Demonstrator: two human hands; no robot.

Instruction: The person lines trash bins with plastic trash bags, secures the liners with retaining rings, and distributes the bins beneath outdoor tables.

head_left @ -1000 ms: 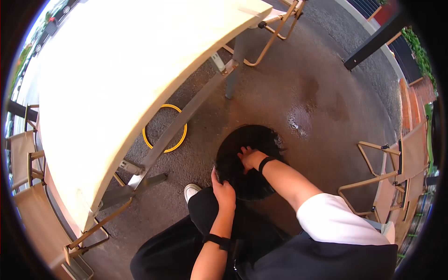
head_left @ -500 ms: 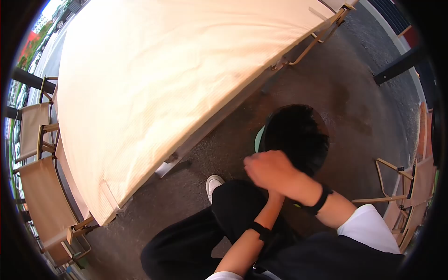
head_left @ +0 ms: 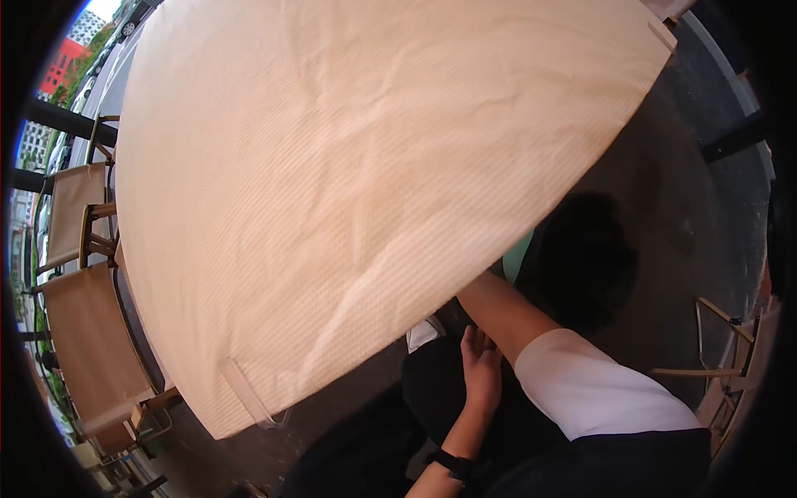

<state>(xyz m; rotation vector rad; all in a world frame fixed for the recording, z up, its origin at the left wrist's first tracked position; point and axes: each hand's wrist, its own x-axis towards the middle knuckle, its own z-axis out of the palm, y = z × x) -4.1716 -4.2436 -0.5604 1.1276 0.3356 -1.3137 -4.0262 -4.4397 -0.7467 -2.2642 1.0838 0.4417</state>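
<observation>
My left hand (head_left: pixel 481 368) rests over my dark trouser leg with its fingers loosely apart and nothing seen in them. A black band (head_left: pixel 451 465) circles that wrist. My right forearm (head_left: pixel 515 311) reaches forward beneath the edge of the table (head_left: pixel 374 207), which hides the whole right hand and anything it may touch. The table wears a creased, ribbed beige cover. Just beyond the right forearm stands a round bin (head_left: pixel 519 256), pale green on its side, with what looks like a black bag (head_left: pixel 585 261) over it.
A clear clip (head_left: pixel 249 394) grips the cover at the near left corner. Folding chairs with tan fabric, one of them a near chair (head_left: pixel 95 344), line the left side. Another folding chair (head_left: pixel 730 373) stands at the right. A dark post (head_left: pixel 735 137) rises at the far right.
My hands, crossed at the wrists before, have come apart. The right arm has gone forward under the table edge. My view has moved closer over the table, and the bin appears farther right.
</observation>
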